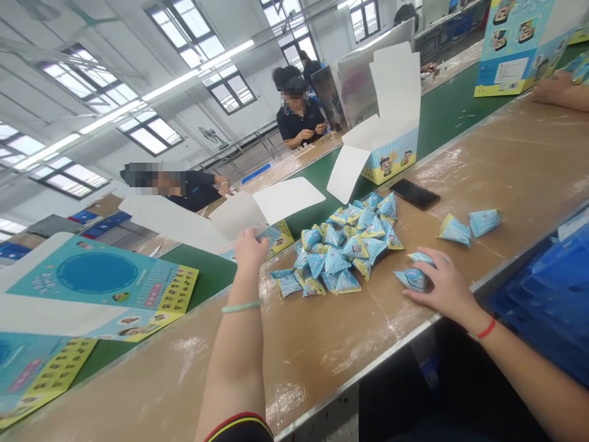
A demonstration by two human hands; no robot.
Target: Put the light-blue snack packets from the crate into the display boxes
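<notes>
My left hand [250, 247] reaches forward and grips the white flap of an open printed carton [271, 212] at the far side of the brown table [322, 344]. My right hand [444, 285] lies on the table over one or two small blue triangular packets [413, 278], fingers curled around them. A pile of several such blue-and-yellow packets [345, 245] sits between my two hands. Two more loose packets [469, 226] lie to the right.
A black phone [415, 193] lies beyond the pile. Another open carton [386, 141] stands on the green belt [442, 110]. Flat printed cartons [99, 285] lie at left. Blue crates [552, 294] sit at right. Two people work across the belt; another person's arm [559, 92] rests at top right.
</notes>
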